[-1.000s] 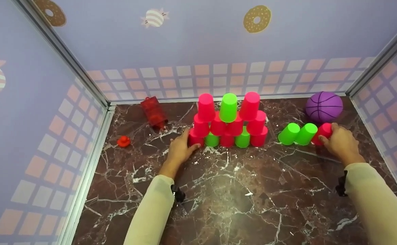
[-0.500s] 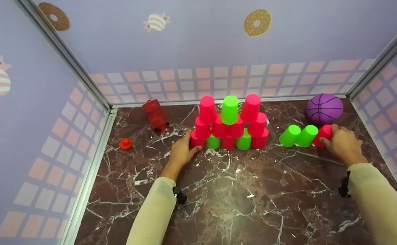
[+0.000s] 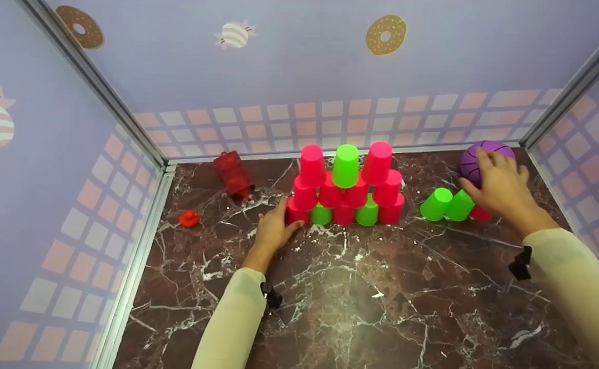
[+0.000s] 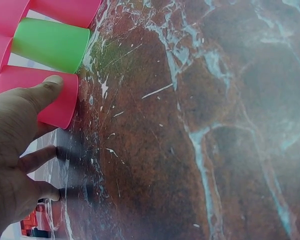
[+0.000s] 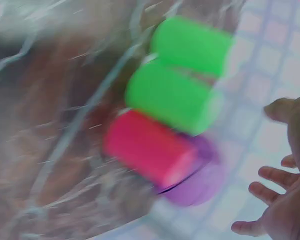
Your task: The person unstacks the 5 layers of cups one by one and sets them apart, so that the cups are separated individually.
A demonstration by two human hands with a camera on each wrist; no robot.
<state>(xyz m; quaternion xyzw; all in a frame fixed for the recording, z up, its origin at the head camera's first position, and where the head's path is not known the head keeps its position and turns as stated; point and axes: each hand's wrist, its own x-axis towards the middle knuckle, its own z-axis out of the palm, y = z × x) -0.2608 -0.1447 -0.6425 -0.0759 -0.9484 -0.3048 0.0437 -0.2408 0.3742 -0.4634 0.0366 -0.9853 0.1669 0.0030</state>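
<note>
Upside-down pink and green cups form a stepped stack, with a top row of two pink cups and a green cup (image 3: 345, 165) between them. At its lower left end, my left hand (image 3: 271, 230) holds the corner pink cup (image 4: 60, 107), thumb on the front and index finger behind; the other fingers spread away from it. To the right stand three more upturned cups in a row: a green cup (image 3: 436, 204), another green cup (image 5: 172, 97) and a pink cup (image 5: 145, 145). My right hand (image 3: 504, 184) hovers over this pink cup, fingers spread, holding nothing.
A purple ball (image 3: 471, 166) sits in the back right corner, partly behind my right hand. At the back left lies a red see-through container (image 3: 234, 177), with a small red-orange toy (image 3: 189, 218) nearer the left wall. Patterned walls (image 3: 289, 66) enclose the marbled surface (image 3: 330, 287).
My right hand has let go of the pink cup at the right end and risen up and leftward. The left hand stays at the stack's corner cup.
</note>
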